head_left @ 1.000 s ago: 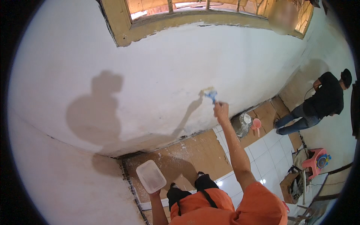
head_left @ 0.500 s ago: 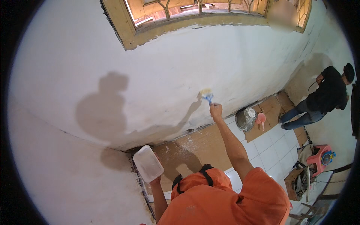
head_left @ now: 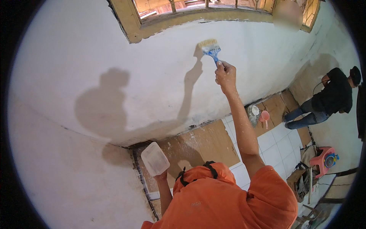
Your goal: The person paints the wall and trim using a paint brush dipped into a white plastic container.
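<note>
My right hand (head_left: 226, 76) is closed round the handle of a wide paintbrush (head_left: 210, 49) with a blue, paint-smeared handle and pale bristles. Its bristles point up beside the white wall (head_left: 160, 68), below the window; whether they touch it I cannot tell. Low on the left, my left hand (head_left: 161, 176) holds a white plastic tub (head_left: 155, 158) from beneath. The tub is tilted, with whitish paint residue inside. Most of the fingers of the left hand are hidden by the tub.
Paint-spattered cardboard (head_left: 198, 147) covers part of the white tiled floor (head_left: 244, 173) along the wall. A bucket (head_left: 252, 114) and a pink dipper (head_left: 264, 116) stand to the right. Beyond them is a person in black (head_left: 333, 91), near a pink stool (head_left: 324, 162). The window frame (head_left: 160, 30) is yellow.
My right hand has raised the paintbrush up the wall, from near its lower part to just under the window. The tub in my left hand has shifted slightly right and tilted.
</note>
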Available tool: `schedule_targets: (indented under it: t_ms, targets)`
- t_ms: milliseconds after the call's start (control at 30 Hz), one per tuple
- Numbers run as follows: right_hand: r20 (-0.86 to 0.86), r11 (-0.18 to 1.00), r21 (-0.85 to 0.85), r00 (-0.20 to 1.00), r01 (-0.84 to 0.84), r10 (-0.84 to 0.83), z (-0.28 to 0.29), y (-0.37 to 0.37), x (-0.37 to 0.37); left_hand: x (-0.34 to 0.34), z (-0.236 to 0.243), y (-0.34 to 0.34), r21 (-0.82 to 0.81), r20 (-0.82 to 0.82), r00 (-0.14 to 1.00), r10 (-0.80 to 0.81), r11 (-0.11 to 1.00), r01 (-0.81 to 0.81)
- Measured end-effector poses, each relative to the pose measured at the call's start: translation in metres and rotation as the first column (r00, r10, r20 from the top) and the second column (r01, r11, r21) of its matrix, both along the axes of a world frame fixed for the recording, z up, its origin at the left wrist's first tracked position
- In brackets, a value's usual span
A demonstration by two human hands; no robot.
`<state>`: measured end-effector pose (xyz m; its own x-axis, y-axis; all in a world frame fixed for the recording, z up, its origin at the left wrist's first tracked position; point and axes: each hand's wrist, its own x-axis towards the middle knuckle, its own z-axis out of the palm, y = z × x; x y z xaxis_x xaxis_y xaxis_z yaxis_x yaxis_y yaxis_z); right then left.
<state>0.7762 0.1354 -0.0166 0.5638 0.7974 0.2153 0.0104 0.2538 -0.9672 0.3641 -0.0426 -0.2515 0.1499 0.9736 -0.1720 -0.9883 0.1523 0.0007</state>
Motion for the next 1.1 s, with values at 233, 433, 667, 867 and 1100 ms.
schedule_targets:
  t_ms: [233,433,667,867,1100]
  targets:
    - [0.274,0.998,0.034,0.959,0.059,-0.066,-0.18,0.029,-0.015,0.001,-0.021,0.011,-0.11,-0.087,0.996,0.028,0.993,-0.038]
    - [-0.087,0.9,-0.428,0.987,0.087,-0.137,-0.263,0.02,0.006,0.016,-0.052,0.006,-0.04,-0.247,0.969,-0.017,0.999,0.007]
    - [-0.169,0.996,-0.067,0.984,-0.06,0.048,-0.03,0.011,-0.012,-0.013,-0.056,-0.001,0.074,-0.746,0.661,0.078,0.997,-0.034]
    - [-0.206,0.991,0.092,0.972,-0.101,0.118,0.006,0.005,-0.009,-0.027,-0.052,0.04,0.098,-0.287,0.957,-0.039,0.993,0.07]
    - [-0.205,0.97,-0.24,0.979,-0.038,-0.013,-0.135,0.009,0.003,-0.048,-0.052,0.072,0.251,-0.576,0.812,0.095,0.966,0.065]
